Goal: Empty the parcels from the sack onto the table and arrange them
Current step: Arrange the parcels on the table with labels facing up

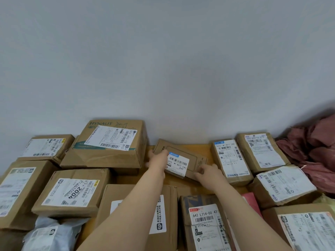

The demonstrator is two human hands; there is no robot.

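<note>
Flat cardboard parcel (195, 163) at the rear centre of the wooden table (196, 148), its long axis running far-left to near-right (label up). The left hand (157, 160) curls over its far-left end and the right hand (208, 173) grips the near-right corner. A pale wall (163, 69) stands behind, with a crumpled red sack (315, 151) at right.

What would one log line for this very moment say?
step: arranging | left hand: grips flat box | right hand: grips flat box | place: bare table gap at back | sack: crumpled, far right
</note>
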